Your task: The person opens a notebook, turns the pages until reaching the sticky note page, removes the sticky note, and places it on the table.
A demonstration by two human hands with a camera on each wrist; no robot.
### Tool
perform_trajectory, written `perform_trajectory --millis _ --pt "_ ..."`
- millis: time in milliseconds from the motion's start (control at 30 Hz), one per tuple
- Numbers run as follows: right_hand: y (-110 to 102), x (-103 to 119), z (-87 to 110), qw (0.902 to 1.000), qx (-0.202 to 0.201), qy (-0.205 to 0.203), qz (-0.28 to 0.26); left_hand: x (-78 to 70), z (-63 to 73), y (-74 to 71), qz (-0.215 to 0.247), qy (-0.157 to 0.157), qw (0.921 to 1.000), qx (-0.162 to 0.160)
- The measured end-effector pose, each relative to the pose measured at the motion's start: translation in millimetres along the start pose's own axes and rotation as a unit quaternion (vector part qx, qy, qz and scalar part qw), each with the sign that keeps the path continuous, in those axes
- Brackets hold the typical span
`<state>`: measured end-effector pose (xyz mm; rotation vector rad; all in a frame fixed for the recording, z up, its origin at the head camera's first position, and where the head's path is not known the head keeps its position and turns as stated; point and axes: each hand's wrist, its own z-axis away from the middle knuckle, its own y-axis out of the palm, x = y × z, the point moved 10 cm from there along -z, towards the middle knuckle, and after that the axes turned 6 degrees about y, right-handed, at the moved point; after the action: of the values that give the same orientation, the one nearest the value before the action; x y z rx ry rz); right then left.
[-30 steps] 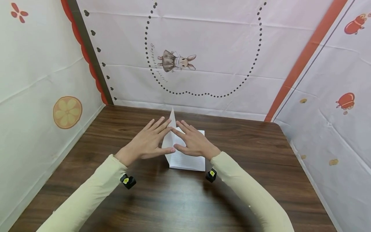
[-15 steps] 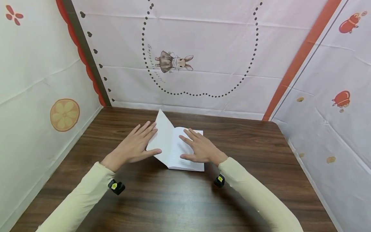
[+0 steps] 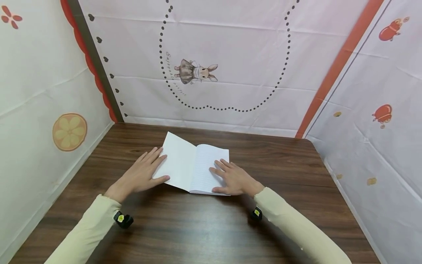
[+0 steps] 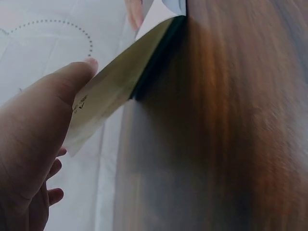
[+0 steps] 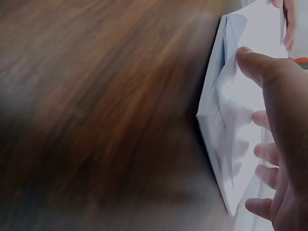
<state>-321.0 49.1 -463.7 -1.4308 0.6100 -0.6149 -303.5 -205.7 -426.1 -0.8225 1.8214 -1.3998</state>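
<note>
A lined notebook (image 3: 205, 170) lies spread on the brown table, its right page ruled and its left cover (image 3: 178, 161) plain white inside. My left hand (image 3: 140, 176) rests along the outer edge of that cover, fingers straight and thumb apart. In the left wrist view the cover (image 4: 113, 77) slants up from the table, showing a tan side with small dark print, and the left thumb lies at its edge. My right hand (image 3: 235, 179) is spread over the right page's outer part. The right wrist view has its fingertips close over the white pages (image 5: 236, 139).
A dark wood-grain table (image 3: 204, 227) surrounds the notebook. Behind it hangs a white printed cloth (image 3: 237, 55) with a rabbit figure, and similar cloth walls (image 3: 372, 146) stand at both sides. Black cameras are strapped on both wrists.
The notebook's front cover has swung from nearly upright over to the left and lower, with my left hand following it. My right hand has moved right and down over the page.
</note>
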Motion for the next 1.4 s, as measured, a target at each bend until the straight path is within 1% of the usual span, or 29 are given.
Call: perform_trajectory --millis 133,267,400,500,633,767,967,1200,1400 --pt "6 -6 4.7 0.9999 0.008 0.011 -0.007 9.9 6.8 11.5 0.006 -0.013 0.9998 0.014" --pt "13 -14 10.8 0.9993 0.021 0.024 -0.020 15.7 11.3 22.6 0.018 -0.025 0.9990 0.032" --pt "17 -19 16.0 0.9982 0.031 0.031 -0.041 18.1 13.3 29.7 0.025 -0.030 0.9983 0.042" --pt "18 -21 17.8 0.9982 0.030 0.030 -0.043 18.2 14.5 32.8 0.034 -0.026 0.9980 0.046" --pt "19 -23 20.0 0.9983 0.028 0.032 -0.039 18.7 16.4 39.2 0.053 -0.022 0.9963 0.064" --pt "19 -25 22.8 0.9974 0.028 0.039 -0.054 20.9 18.3 46.5 0.071 -0.031 0.9937 0.081" --pt "20 -27 25.8 0.9967 0.026 0.043 -0.065 23.4 18.2 52.6 0.092 -0.038 0.9918 0.080" --pt "23 -29 26.7 0.9958 0.028 0.049 -0.072 27.9 18.0 57.5 0.105 -0.048 0.9900 0.081" --pt "21 -28 28.6 0.9962 0.024 0.038 -0.075 31.1 19.1 60.1 0.119 -0.059 0.9877 0.082"
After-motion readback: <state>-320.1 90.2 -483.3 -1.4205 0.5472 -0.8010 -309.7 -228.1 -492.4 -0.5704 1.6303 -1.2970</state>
